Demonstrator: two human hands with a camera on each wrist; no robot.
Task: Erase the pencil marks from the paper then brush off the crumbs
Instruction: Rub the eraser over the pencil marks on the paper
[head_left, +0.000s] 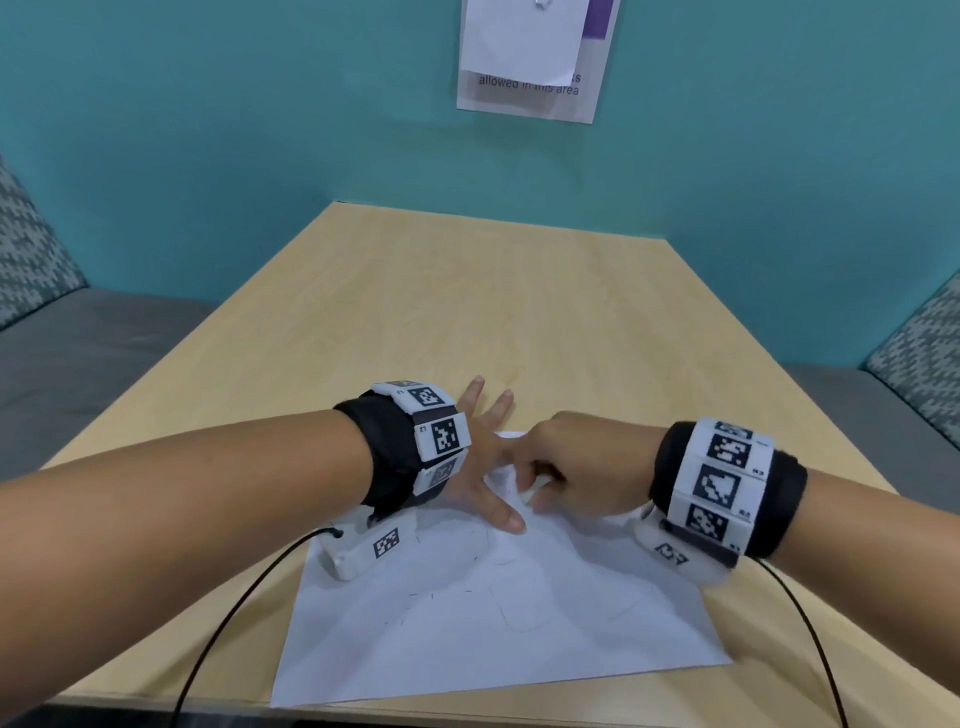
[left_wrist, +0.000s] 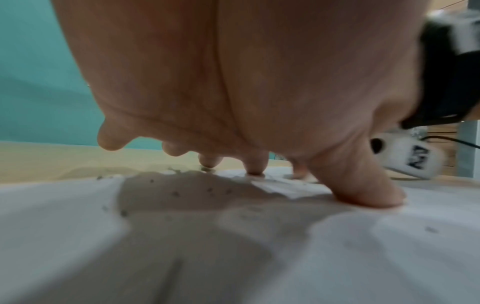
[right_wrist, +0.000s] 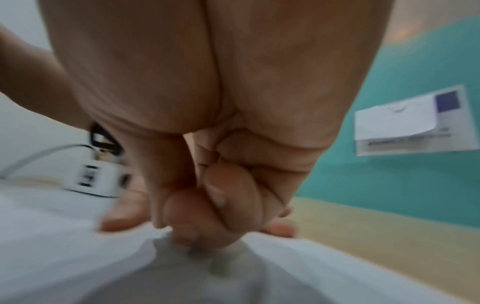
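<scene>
Head view, left to right: left hand (head_left: 480, 457) pressed flat on the paper's (head_left: 493, 639) far corner, fingers (head_left: 501, 512) straight and spread; dark crumbs (head_left: 415, 597) scattered on the sheet, which lies on the desk (head_left: 467, 291); right hand (head_left: 582, 467), fingers curled tight on a white eraser (head_left: 532, 491) touching the paper.

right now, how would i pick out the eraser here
Find the white paper on the wooden table. Near its far edge the right hand pinches a small white eraser, beside the left hand pressed flat. It alone is held.
</scene>
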